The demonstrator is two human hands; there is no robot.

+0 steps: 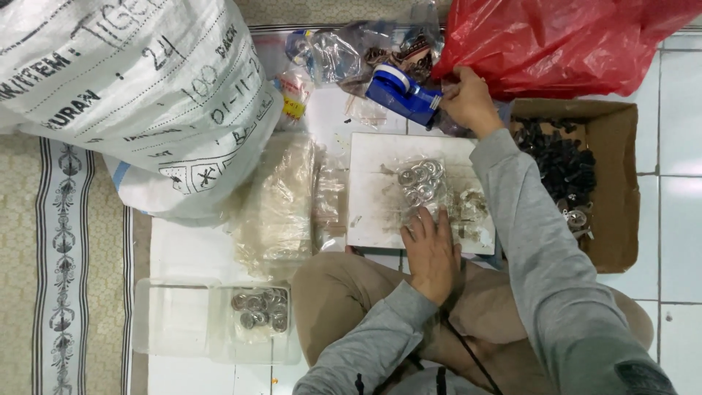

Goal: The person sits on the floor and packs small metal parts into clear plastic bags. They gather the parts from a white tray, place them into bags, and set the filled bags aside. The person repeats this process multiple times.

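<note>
The white board point(380, 212) on the floor in front of the person's lap serves as landmark. Far left of it slumps a big white woven sack point(139, 95), and left and nearer the person lies a clear plastic tray point(175, 318) holding one filled packet of round silver metal parts point(261, 309). That packet looks finished and set aside. Just left of the board is a heap of empty clear plastic bags point(281, 197), so more packing seems to remain.

On the board lies the clear packet of silver rings point(423, 183), shiny discs crowded together inside crinkled film, its near end under the left hand point(431, 252). That hand lies flat with fingers spread, pressing the packet down without closing on it. Some loose scraps of film sit at the board's right edge.

Beyond the board's far edge, the right hand point(468, 102) is closed on a blue tape dispenser point(401, 93) beside a red plastic bag point(556, 44). The packet on the board looks filled but not yet sealed, by my reading.

Right of the board stands an open cardboard box point(621, 197) with dark small parts and a few silver ones.
</note>
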